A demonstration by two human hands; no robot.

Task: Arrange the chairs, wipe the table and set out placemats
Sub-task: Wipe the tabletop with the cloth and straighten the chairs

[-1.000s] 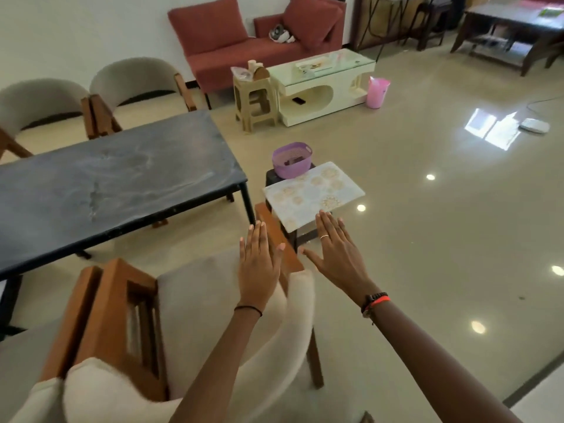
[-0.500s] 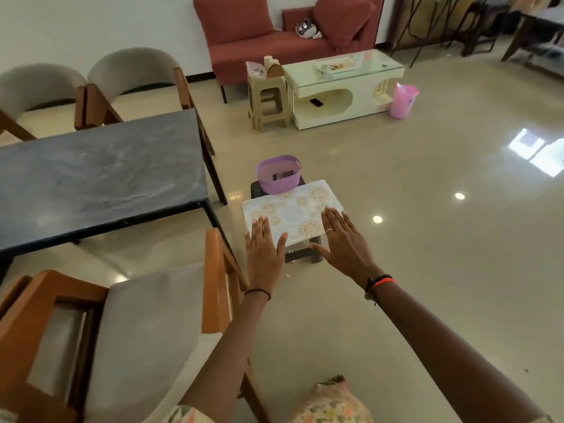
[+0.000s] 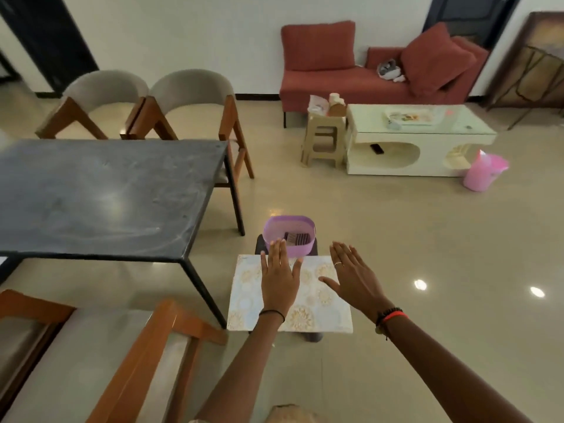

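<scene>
Head view, left to right: near chair (image 3: 128,361) at bottom left, wooden arm showing. Dark table (image 3: 100,196) top bare, two chairs (image 3: 171,99) at its far side. Right of the table corner, placemats (image 3: 308,303) lie on a low stool; purple basket (image 3: 289,235) just behind them. Left hand (image 3: 279,277) flat, fingers spread, over the placemats; contact unclear, probably hovering. Right hand (image 3: 354,277) also splayed, holding nothing, over the mat's right edge. Red sofa (image 3: 366,74) in the background.
</scene>
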